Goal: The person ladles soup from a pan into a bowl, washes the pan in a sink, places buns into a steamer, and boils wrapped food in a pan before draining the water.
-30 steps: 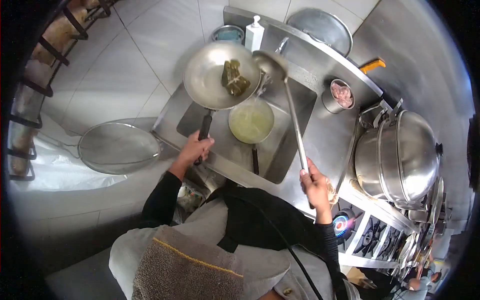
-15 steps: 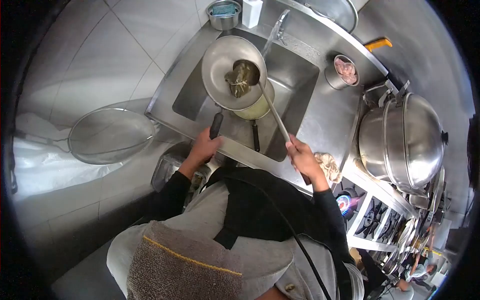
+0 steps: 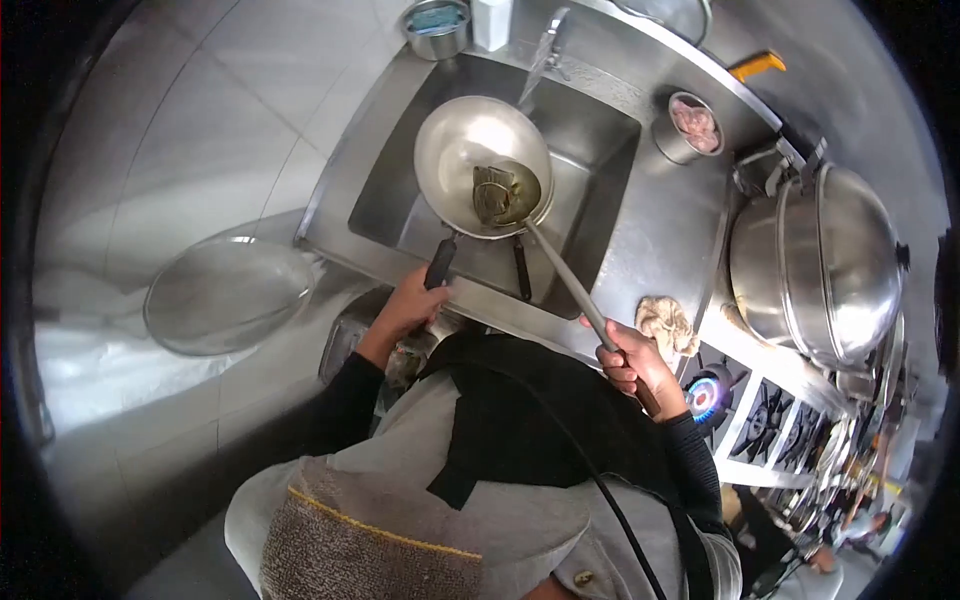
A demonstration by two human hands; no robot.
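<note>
My left hand (image 3: 408, 303) is closed round the black handle of a metal pan (image 3: 455, 150), which hangs over the sink (image 3: 600, 160). Inside the pan lies a dark green tied bundle (image 3: 490, 195), with the bowl of a long ladle (image 3: 565, 272) against its right side. The ladle's handle is in the closed grip of my right hand (image 3: 637, 362). Beneath the pan, a second pan in the sink is mostly hidden; its black handle (image 3: 522, 268) shows. Water runs from the faucet (image 3: 552, 35) behind the pans.
A strainer (image 3: 230, 297) is at the left. To the right are a metal cup of raw meat (image 3: 695, 125), a crumpled cloth (image 3: 666, 323), a big steel pot (image 3: 820, 265) and a lit burner (image 3: 704, 395). An orange-handled tool (image 3: 757, 66) lies behind. Other people are at far lower right.
The pan has moved toward me and now covers most of the lower pan. The ladle has gone from beside the pan into it, against the bundle. My right hand has shifted along with it.
</note>
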